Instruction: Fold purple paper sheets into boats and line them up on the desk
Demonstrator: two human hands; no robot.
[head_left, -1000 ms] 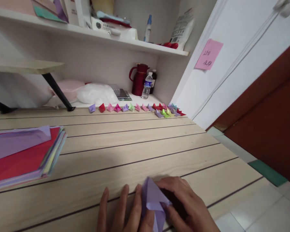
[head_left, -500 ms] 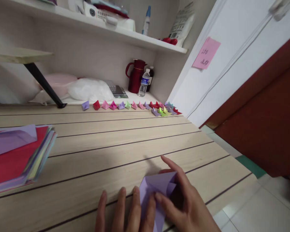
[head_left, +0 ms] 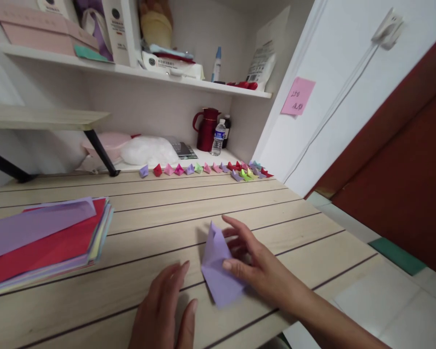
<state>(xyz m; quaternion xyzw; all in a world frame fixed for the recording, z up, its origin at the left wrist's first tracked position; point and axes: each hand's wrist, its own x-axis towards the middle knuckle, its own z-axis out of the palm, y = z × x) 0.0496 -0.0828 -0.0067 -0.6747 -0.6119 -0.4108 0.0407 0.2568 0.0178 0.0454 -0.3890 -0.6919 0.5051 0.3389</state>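
Observation:
A partly folded sheet of purple paper (head_left: 221, 276) is on the wooden table, its narrow top end raised and pointing away from me. My right hand (head_left: 247, 257) grips its right side, thumb on the near face and fingers behind, where they are partly hidden. To the left of the paper, my left hand (head_left: 167, 300) is apart from it, thumb and fingers spread with nothing between them. Along the table's far edge stands a row of small folded paper boats (head_left: 179, 169) in several colours, bunched together at the right end.
A stack of coloured paper (head_left: 58, 237) lies at the left, purple and red sheets on top. Behind the table are a dark red jug (head_left: 207, 130), a water bottle (head_left: 218, 138) and a white plastic bag (head_left: 148, 151). A small raised shelf (head_left: 47, 118) has black legs.
My left hand has let go of the purple paper and moved left. My right hand has shifted the paper slightly away from me and turned it. The view has tilted up.

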